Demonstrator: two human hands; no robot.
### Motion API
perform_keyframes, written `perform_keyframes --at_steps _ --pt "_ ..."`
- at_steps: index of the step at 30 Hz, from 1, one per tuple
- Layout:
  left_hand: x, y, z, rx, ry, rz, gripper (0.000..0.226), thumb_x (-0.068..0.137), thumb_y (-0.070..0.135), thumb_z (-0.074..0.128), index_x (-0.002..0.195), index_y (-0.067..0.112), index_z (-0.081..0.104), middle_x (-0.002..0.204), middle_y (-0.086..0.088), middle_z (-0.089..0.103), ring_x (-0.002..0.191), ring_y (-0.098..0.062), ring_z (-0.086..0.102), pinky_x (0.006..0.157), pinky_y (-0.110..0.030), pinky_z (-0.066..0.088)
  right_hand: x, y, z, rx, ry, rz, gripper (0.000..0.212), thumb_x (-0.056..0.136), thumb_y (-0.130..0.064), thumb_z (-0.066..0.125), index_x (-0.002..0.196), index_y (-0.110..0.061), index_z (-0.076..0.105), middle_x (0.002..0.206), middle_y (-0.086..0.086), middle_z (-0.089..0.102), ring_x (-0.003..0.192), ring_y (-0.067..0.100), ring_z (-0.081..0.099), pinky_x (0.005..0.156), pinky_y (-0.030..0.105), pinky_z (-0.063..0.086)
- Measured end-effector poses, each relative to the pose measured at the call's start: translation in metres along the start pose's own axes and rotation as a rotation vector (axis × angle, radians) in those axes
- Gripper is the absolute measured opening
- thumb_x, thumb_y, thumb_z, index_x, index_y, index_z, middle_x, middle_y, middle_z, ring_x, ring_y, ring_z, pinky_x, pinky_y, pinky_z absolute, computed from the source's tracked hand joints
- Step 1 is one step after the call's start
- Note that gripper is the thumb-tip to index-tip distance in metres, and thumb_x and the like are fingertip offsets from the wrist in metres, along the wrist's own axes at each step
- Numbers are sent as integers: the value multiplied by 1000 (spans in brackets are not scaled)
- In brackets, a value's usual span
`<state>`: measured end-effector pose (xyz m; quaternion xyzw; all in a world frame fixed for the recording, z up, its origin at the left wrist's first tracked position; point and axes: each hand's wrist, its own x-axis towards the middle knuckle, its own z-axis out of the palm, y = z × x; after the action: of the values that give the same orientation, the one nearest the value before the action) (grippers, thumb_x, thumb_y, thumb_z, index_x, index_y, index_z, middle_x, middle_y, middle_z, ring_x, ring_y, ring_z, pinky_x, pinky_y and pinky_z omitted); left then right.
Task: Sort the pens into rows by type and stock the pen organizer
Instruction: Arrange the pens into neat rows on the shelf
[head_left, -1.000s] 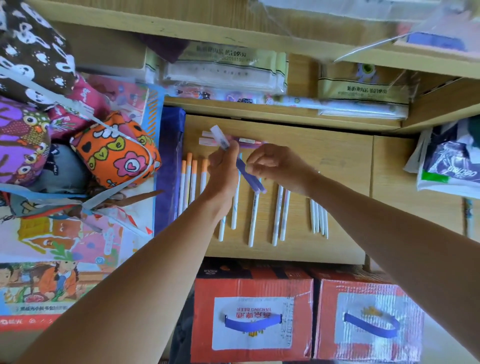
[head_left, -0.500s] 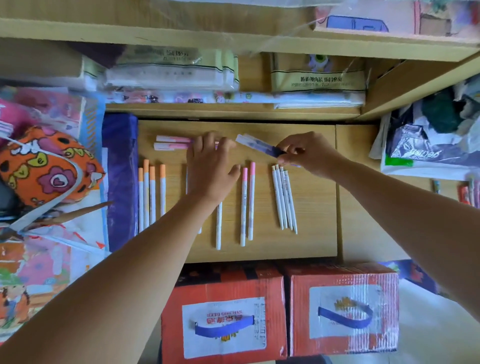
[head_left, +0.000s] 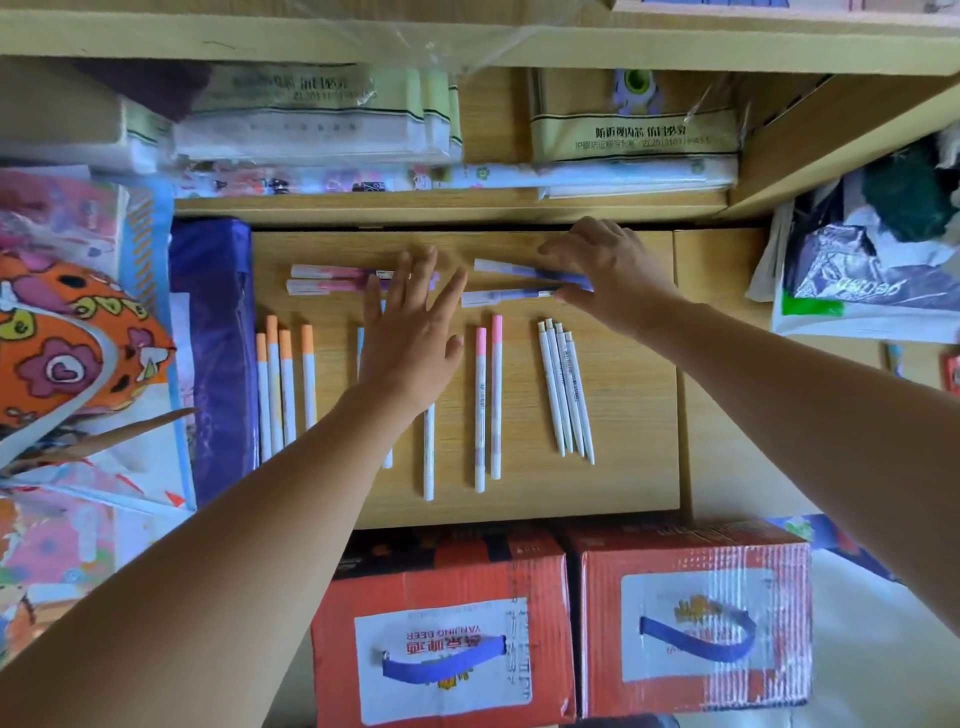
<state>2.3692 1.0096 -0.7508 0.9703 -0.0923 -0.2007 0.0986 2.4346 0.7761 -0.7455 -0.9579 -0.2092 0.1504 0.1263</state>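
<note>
Pens lie sorted on a wooden desk top (head_left: 623, 467). Several orange-capped pens (head_left: 283, 384) stand in a row at the left. Two pink-capped pens (head_left: 488, 395) and several all-white pens (head_left: 566, 389) lie further right. My left hand (head_left: 410, 343) is spread flat over the blue-capped pens (head_left: 428, 457), its fingertips near two pink pens lying crosswise (head_left: 332, 278). Two purple pens (head_left: 514, 273) lie crosswise at the top right. My right hand (head_left: 608, 275) rests on their right ends with fairly straight fingers.
A purple zip pouch (head_left: 218, 338) lies along the desk's left edge, beside an orange patterned bag (head_left: 67, 353). Shelves with packaged stationery (head_left: 322, 124) sit behind. Two red cardboard boxes (head_left: 441, 623) stand below the front edge. Plastic bags (head_left: 872, 270) pile up at the right.
My right hand carried a purple pen to the right and laid it on the desk beside another purple pen. My left hand let go and spread flat over the blue-capped pens.
</note>
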Motion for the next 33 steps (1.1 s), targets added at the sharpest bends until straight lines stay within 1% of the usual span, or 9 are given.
perform_keyframes --at_steps 4,6,10,16,20,25,28,30,33 --pt "1 4 4 -14 56 30 61 96 31 48 151 26 22 161 -8 2 148 -29 -2 118 -53 1 -6 5 6 18 76 -37 31 78 -15 74 108 -12 68 98 13 59 94 31 58 86 45 49" --pt "3 6 6 -19 91 35 60 96 29 49 150 24 25 161 -9 7 148 -29 3 119 -51 4 -9 8 7 42 106 -53 26 78 -12 74 104 -12 70 96 13 60 93 31 59 85 42 47" --pt "6 10 7 -21 111 2 60 97 29 48 151 24 22 161 -8 9 148 -28 5 118 -48 4 -17 13 8 46 75 -67 27 80 -12 73 106 -13 69 101 11 60 97 29 59 86 44 48" --pt "9 15 6 -17 141 22 59 94 28 52 148 20 31 158 -12 20 146 -31 14 119 -47 9 -20 11 9 40 69 -43 30 83 -20 70 111 -11 66 108 12 58 104 29 56 91 41 42" --pt "11 17 6 -25 173 36 53 91 24 56 141 13 43 152 -17 31 142 -35 24 117 -49 17 -17 8 10 56 86 -42 29 85 -22 68 112 -12 65 112 11 57 107 27 54 92 38 39" --pt "6 30 0 -40 266 52 40 86 24 43 121 10 57 130 -15 49 122 -34 44 101 -45 37 -29 17 11 102 160 -6 26 83 -22 65 107 -14 66 105 8 57 100 25 55 85 35 38" --pt "2 51 -4 -69 336 81 29 83 15 50 109 13 61 111 -13 55 105 -32 49 89 -40 39 -45 24 7 132 191 30 26 85 -23 60 108 -14 66 101 6 59 94 21 57 84 32 38" --pt "0 69 -5 -106 326 115 23 82 10 55 104 13 63 102 -11 56 98 -32 51 82 -41 41 -60 28 2 193 176 29 24 87 -24 55 106 -14 66 94 3 60 85 16 57 81 30 43" --pt "-5 102 -5 -171 273 142 16 85 10 53 97 12 63 96 -9 58 94 -30 55 76 -42 46 -84 39 -5 309 128 20 15 89 -13 59 102 -13 67 84 -7 57 69 8 54 68 30 51"
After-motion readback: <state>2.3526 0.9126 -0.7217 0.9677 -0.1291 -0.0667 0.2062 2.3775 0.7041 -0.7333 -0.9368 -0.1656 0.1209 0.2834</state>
